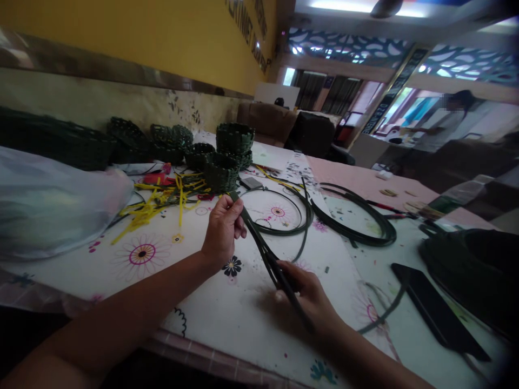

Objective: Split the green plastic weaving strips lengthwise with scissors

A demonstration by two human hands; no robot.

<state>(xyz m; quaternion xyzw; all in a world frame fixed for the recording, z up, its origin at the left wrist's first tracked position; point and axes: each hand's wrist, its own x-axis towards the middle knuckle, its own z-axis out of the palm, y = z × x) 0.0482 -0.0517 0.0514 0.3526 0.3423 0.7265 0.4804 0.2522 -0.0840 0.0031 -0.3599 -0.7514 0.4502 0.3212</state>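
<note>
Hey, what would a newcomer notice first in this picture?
The eye lands first on the left hand and right hand at the front of the table, holding dark green strips between them. Behind them stand stacked green baskets, with green coils to the right and yellow strips to the left.

A yellow wall [121, 38] fills the upper left of the frame and runs back toward the centre, with dark raised lettering [247, 27] near its far end. Below it, a shiny metallic band [101, 67] separates the yellow from a stained cream lower wall [121, 102]. Toward the upper centre stand a brown sofa [263, 121] and a dark armchair [310, 135], with dark curtains [324, 92] behind them. Perforated white leaf-pattern panels [348, 48] hang below the ceiling at upper right, and a bright ceiling light [340, 4] shines along the top edge.
</note>
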